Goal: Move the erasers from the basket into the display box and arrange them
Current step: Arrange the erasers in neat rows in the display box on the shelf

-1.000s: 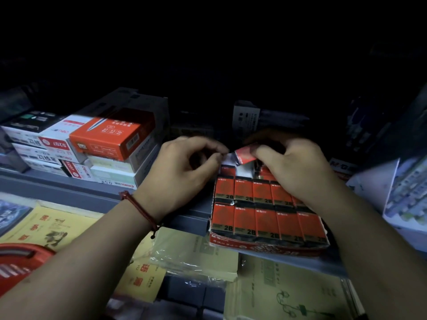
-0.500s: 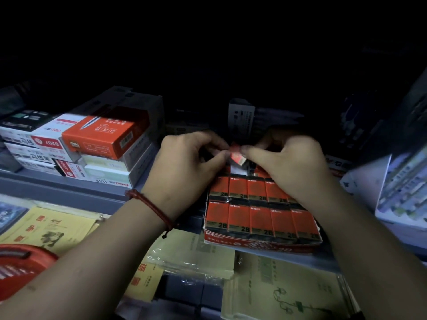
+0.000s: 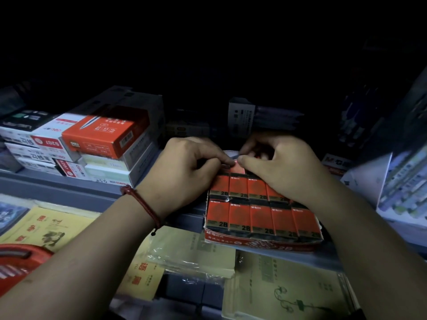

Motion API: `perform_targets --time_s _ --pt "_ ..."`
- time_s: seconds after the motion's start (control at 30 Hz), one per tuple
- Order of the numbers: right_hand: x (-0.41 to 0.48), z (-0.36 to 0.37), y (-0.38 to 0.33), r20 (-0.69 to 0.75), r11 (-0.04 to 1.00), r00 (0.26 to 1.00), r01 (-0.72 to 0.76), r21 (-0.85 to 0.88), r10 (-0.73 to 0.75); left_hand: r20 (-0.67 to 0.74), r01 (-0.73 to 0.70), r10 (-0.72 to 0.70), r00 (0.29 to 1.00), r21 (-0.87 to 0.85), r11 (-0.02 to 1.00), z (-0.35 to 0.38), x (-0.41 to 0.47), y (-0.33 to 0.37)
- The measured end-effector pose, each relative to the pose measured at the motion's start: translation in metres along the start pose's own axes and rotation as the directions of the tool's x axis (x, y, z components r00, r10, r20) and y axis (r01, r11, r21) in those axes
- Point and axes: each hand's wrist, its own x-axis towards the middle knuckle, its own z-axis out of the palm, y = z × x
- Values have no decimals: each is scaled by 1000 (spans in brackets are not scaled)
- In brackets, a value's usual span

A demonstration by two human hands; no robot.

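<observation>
One grey shelf (image 3: 76,192) runs across the view; the space above and behind it is too dark to read.

Stationery boxes (image 3: 69,155) stand stacked on the shelf at left. Their full number cannot be counted. One orange-red box (image 3: 104,132) lies on top.

Four yellow paper packs (image 3: 191,252) can be made out on the level below, some in clear wrap.

One red display box (image 3: 261,244) sits on the shelf's front edge, right of centre, its front wall overhanging slightly. Erasers (image 3: 261,218) in red sleeves marked 2B lie flat inside, side by side. Front row: five. Second row: four visible, the remainder covered by the right hand.

One red basket (image 3: 20,262) shows at the lower left corner, well apart from the display box. Its contents cannot be seen.

Two hands work at the back of the display box. Left hand (image 3: 182,172): thumb and forefinger closed narrowly, pinching one eraser (image 3: 238,169) on its left side; the other fingers are curled. Right hand (image 3: 282,167): thumb tip presses the same eraser from the right, with the fingers curled over behind it. The eraser sits just behind the second row, touching it.

One red cord bracelet (image 3: 143,204) circles the left wrist.
</observation>
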Motion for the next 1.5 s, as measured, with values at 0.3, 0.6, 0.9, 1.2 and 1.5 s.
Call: perform_targets --time_s 0.3,0.6,0.9,1.2,1.5 --pt "-1 1 -1 -5 995 1000 -2 -103 2 228 -103 88 970 56 993 -7 -1 -7" --pt "-3 -32 3 -44 988 988 -148 -49 146 249 -152 147 957 1 988 -6 -1 -9" --pt "-8 -42 3 118 967 972 -181 -180 204 42 -40 43 998 -62 997 -3 1 -8" --pt "-10 -34 8 141 986 985 -80 -145 100 -8 -23 23 1000 5 1000 0 0 -5" --pt "-5 -12 -1 87 990 995 60 -127 -49 -27 4 -3 1000 39 999 3 1 -1"
